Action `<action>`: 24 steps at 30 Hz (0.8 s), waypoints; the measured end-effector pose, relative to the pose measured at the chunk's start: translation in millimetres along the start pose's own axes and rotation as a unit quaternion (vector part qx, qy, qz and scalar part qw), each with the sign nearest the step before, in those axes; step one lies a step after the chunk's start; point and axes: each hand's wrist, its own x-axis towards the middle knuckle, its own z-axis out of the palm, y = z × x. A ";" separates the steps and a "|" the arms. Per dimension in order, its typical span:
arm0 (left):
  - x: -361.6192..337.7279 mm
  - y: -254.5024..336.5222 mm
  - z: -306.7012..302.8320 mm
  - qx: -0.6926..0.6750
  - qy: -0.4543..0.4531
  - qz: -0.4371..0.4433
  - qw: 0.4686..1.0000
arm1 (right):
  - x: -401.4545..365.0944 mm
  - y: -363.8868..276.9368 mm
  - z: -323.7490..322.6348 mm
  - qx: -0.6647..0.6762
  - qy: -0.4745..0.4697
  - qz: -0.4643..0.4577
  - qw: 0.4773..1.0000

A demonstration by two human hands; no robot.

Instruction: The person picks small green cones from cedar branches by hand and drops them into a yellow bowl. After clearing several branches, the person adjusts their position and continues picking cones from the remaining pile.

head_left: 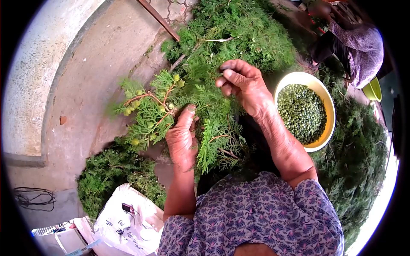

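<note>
My left hand [183, 138] grips a cypress-like branch [164, 104], its thumb pressed over the stem. Flat green sprays and several pale green cones [136, 104] stick out to the left of the fingers. To the right, my right hand [245, 85] is raised over the foliage with thumb and fingers pinched together. Whatever may be in that pinch is too small or hidden to name. Beside my right forearm stands a yellow basin [330, 115] with a pale rim, holding a mass of small green cones [301, 113].
Cut greenery [243, 34] is heaped ahead, with more piles at left [102, 179] and right [354, 158]. Another person [358, 51] crouches at upper right near a yellow-green tub [373, 89]. A white sack [128, 222] carries a dark phone-like object [127, 208]. Black cable [34, 198] lies coiled at left.
</note>
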 end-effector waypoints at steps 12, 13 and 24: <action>9.2 -8.2 -11.1 -0.057 -0.154 0.032 0.986 | -15.0 7.8 22.3 -0.137 -0.168 0.025 0.976; 11.8 -11.8 -12.8 -0.064 -0.153 0.021 0.986 | -15.1 11.6 22.1 -0.131 -0.152 0.008 0.980; 12.0 -3.4 -11.7 -0.072 -0.251 -0.003 0.965 | -26.1 16.5 22.4 0.156 -0.128 0.119 0.972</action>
